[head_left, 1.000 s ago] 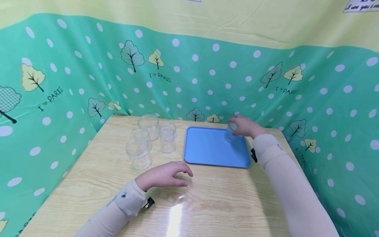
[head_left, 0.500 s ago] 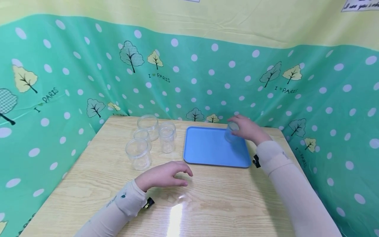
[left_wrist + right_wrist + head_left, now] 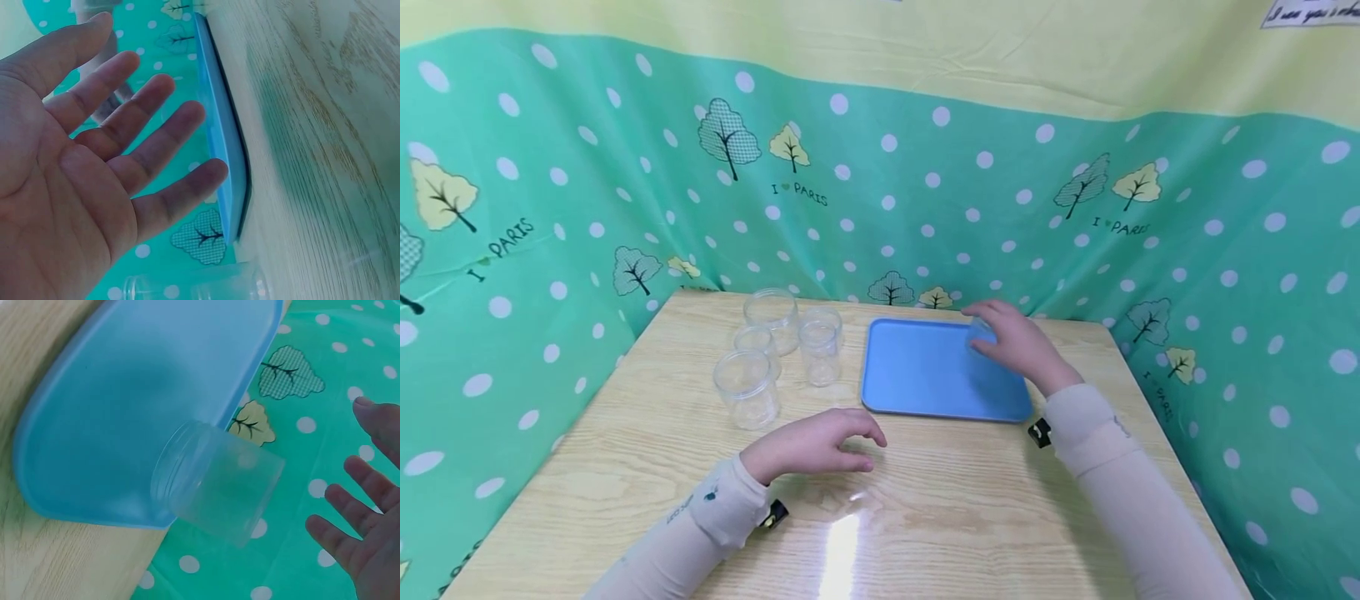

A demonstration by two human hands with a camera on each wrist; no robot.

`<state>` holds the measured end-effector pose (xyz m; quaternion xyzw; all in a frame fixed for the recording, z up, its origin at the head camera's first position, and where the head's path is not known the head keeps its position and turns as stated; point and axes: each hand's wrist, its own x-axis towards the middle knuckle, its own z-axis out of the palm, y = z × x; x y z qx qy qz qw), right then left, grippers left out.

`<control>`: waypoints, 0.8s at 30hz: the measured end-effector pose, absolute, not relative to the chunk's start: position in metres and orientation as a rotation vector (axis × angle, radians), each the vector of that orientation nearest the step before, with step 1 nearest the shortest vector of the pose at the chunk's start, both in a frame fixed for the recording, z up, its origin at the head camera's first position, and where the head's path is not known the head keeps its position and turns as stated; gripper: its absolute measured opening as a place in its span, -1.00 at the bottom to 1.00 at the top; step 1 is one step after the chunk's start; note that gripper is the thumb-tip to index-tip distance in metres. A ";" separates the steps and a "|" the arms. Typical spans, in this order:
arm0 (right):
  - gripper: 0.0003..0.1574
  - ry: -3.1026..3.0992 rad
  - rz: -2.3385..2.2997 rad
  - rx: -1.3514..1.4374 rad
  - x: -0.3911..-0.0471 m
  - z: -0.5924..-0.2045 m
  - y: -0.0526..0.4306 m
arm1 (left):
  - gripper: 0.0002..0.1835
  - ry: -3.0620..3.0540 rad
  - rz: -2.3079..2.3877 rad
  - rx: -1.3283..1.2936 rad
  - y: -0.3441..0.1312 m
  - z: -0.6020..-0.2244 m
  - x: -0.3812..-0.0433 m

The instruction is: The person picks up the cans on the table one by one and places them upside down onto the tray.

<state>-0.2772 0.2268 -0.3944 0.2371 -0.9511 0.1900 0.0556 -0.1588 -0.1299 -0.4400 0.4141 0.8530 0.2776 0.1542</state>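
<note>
A clear plastic jar (image 3: 220,478) stands at the far right corner of the blue tray (image 3: 925,375), its ringed end down on the tray. My right hand (image 3: 1018,342) is just off the jar; the right wrist view has its fingers spread and apart from it. In the head view that hand partly hides the jar. My left hand (image 3: 816,446) hovers over the table in front of the tray, fingers loosely bent, holding nothing. Left of the tray, several clear jars (image 3: 748,396) stand grouped together.
The wooden table (image 3: 925,517) carries the tray and jars. A green and yellow patterned cloth (image 3: 887,167) hangs close along the back and both sides. The left hand is near the front jar of the group.
My right hand has let go of the jar on the tray and drawn slightly back from it. The jar stays where it was. My left hand has not visibly moved.
</note>
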 end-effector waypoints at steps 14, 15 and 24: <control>-0.29 -2.727 0.625 0.827 -0.246 -0.398 0.215 | -0.68 2.458 0.812 1.215 -0.129 -0.437 -0.158; -0.29 -2.705 0.636 0.847 -0.243 -0.398 0.214 | -0.68 2.459 0.812 1.216 -0.129 -0.436 -0.158; -0.25 -2.566 0.739 0.941 -0.219 -0.399 0.205 | -0.69 2.469 0.834 1.225 -0.129 -0.433 -0.158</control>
